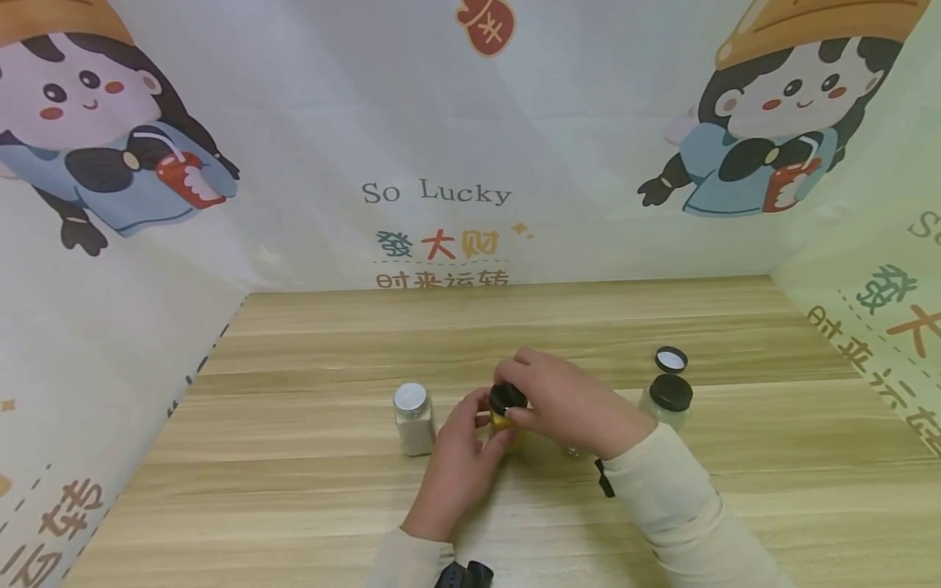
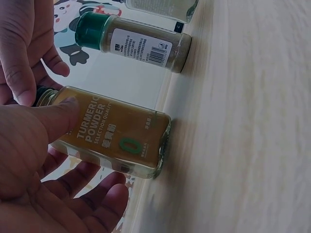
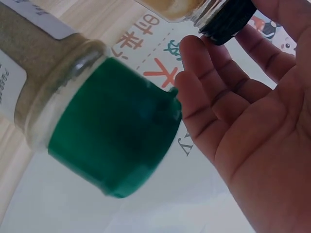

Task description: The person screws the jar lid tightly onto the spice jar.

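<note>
A glass jar of turmeric powder (image 2: pixel 116 131) with a black cap (image 1: pixel 506 398) stands upright on the table in front of me. My left hand (image 1: pixel 463 453) holds the jar's body between thumb and fingers; in the left wrist view its thumb lies across the label. From above, my right hand (image 1: pixel 569 400) grips the black cap with curled fingers and thumb. Close beside the right hand stands a jar with a green cap (image 3: pixel 114 128), mostly hidden in the head view behind that hand and wrist. Left of my left hand is a white-lidded square jar (image 1: pixel 415 429) of pale powder.
Right of the right forearm stands a clear jar with a black lid (image 1: pixel 671 393), partly covered by the arm. Behind it lies a loose black-rimmed lid (image 1: pixel 671 359), white inside facing up. Printed cloth walls (image 1: pixel 323 147) bound the wooden table (image 1: pixel 309 490) at the back and sides.
</note>
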